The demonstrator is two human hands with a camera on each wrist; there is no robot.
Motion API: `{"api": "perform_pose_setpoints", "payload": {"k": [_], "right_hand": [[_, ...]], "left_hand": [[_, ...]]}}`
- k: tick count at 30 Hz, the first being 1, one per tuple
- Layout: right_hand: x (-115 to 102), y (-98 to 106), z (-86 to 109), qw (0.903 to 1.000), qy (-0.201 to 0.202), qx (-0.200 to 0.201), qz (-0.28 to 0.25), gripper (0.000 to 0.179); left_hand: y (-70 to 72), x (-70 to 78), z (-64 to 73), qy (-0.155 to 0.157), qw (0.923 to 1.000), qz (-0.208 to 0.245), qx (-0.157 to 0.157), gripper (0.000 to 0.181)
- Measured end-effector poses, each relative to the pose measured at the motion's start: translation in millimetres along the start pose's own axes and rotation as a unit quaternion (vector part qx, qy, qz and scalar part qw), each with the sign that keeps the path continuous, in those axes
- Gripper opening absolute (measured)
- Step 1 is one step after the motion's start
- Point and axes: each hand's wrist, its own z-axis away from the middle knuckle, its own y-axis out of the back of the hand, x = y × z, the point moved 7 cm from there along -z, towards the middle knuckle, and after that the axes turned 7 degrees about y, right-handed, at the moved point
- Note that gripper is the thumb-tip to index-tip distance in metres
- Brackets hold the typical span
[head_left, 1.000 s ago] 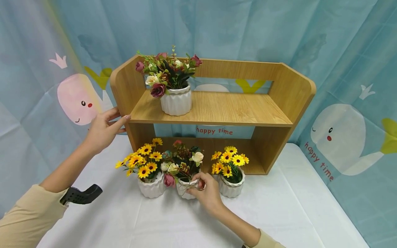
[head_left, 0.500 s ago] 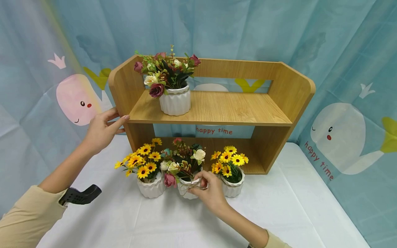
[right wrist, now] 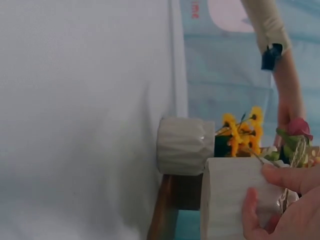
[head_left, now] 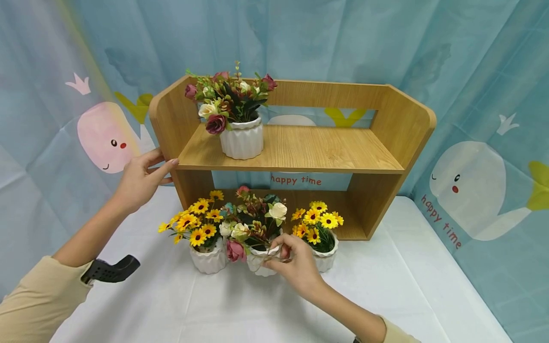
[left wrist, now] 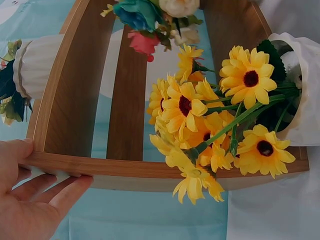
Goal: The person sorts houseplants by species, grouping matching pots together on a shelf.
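My left hand (head_left: 143,178) holds the left side panel of a two-tier wooden shelf (head_left: 326,147), its thumb at the front edge and its fingers on the outer side. My right hand (head_left: 298,264) pinches the rim of a white ribbed flowerpot (head_left: 259,263) with mixed roses, where a thin twine runs. In the right wrist view this pot (right wrist: 235,195) appears raised off the tabletop. To its left stands a white pot (head_left: 208,259) of yellow sunflowers; to its right, another sunflower pot (head_left: 324,259), partly hidden by my right hand.
On the upper shelf board, at the left, stands a white pot (head_left: 242,140) of dark pink and cream roses. A white cloth (head_left: 429,286) covers the table. Behind and beside it hangs a blue printed curtain (head_left: 326,43).
My right hand has shifted slightly right with the middle flowerpot, and its flowers sit a little higher. My left hand keeps its hold on the shelf.
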Motion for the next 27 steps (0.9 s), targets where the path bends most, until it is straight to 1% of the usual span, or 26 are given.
{"api": "perform_pose_setpoints", "payload": {"k": [4,10,14,20,27], "right_hand": [[-6.0,6.4,0.9,0.9998,0.002,-0.015,-0.014,0.029],[-15.3,17.7,0.3,0.9994,0.017,-0.029,0.0,0.028],[-20.7,24.0,0.3,0.9991,0.02,-0.037,0.012,0.028],[-30.1,32.5,2.0,0.9987,0.014,-0.046,0.014,0.028],[-48.4,44.9,0.3,0.9982,0.023,-0.054,0.013,0.029]], "left_hand": [[0.0,0.3,0.7,0.0,1.0,-0.001,-0.001,0.057],[0.2,1.3,0.6,0.0,1.0,-0.003,0.0,0.056],[0.5,1.6,0.5,0.001,1.0,-0.005,0.002,0.056],[1.0,1.6,0.3,0.003,1.0,-0.003,0.001,0.056],[0.4,0.9,0.4,0.01,0.9999,-0.005,-0.001,0.057]]}}
